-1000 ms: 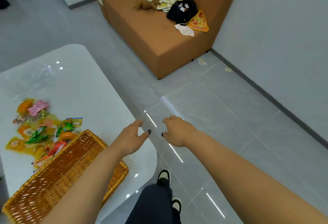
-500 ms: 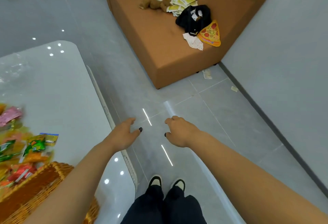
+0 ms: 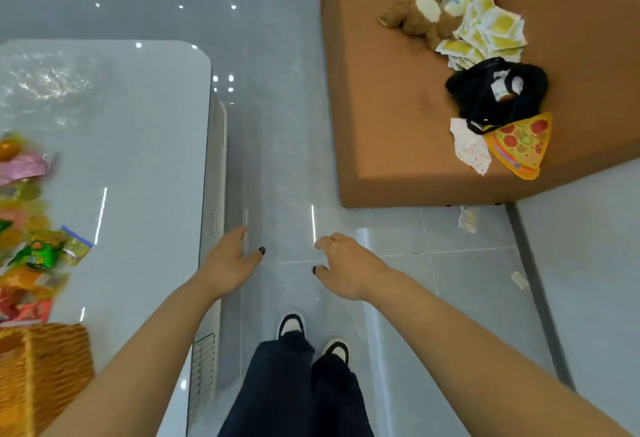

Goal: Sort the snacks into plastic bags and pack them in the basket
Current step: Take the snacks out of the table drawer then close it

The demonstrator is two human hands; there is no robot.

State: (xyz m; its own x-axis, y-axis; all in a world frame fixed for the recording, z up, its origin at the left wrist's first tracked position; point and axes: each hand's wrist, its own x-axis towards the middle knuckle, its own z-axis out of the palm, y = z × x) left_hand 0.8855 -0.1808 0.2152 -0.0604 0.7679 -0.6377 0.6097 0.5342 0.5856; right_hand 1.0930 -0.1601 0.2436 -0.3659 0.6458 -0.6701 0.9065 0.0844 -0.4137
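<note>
A pile of coloured snack packets (image 3: 33, 225) lies at the left edge of the glossy white table (image 3: 138, 145). A corner of the woven wicker basket (image 3: 41, 367) shows at the lower left, below the snacks. My left hand (image 3: 230, 261) hovers over the floor just past the table's right edge, fingers relaxed, holding nothing. My right hand (image 3: 346, 263) hangs over the grey floor a little to the right, fingers loosely curled and empty. No plastic bag is in view.
An orange sofa (image 3: 398, 107) stands at the upper right, carrying a plush toy (image 3: 415, 17), yellow sachets (image 3: 485, 34), a black bag (image 3: 495, 90) and a pizza-shaped pouch (image 3: 519, 145). My legs and shoes (image 3: 294, 325) stand on the grey tiles between table and sofa. Paper scraps lie near the wall.
The view has swung right and down: table, snacks and basket slid toward the left edge, the sofa came closer. Both hands stay in front, empty, a little further apart.
</note>
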